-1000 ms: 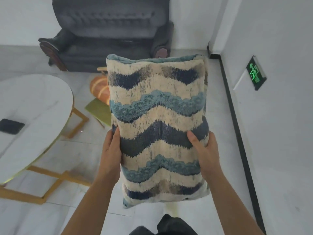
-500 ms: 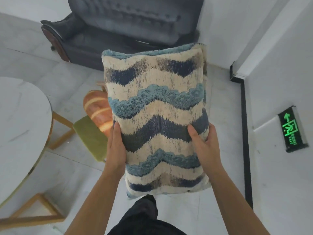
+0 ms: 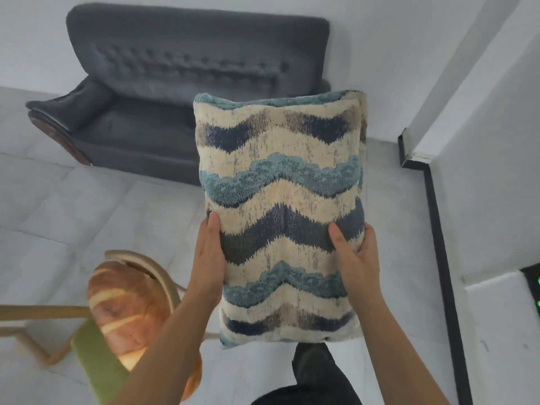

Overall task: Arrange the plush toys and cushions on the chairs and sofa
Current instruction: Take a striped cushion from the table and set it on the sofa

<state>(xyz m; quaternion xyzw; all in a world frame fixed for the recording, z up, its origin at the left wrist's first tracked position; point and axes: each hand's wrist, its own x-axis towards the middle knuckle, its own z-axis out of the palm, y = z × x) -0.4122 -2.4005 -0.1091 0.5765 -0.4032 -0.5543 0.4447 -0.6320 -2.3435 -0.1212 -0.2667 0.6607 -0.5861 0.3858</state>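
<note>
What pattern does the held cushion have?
The cushion has wavy zigzag bands of cream, navy and teal, shown best in the head view.

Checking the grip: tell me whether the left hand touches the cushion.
Touching. The head view shows the left hand pressed against the left edge of the cushion, its thumb lying on the fabric.

The cushion [image 3: 280, 200] covers the right end of the sofa [image 3: 163, 92]. Your left hand [image 3: 209, 258] and right hand [image 3: 358, 258]: fingers hidden behind cushion. Green sign [image 3: 534, 285] cut by right edge.
</note>
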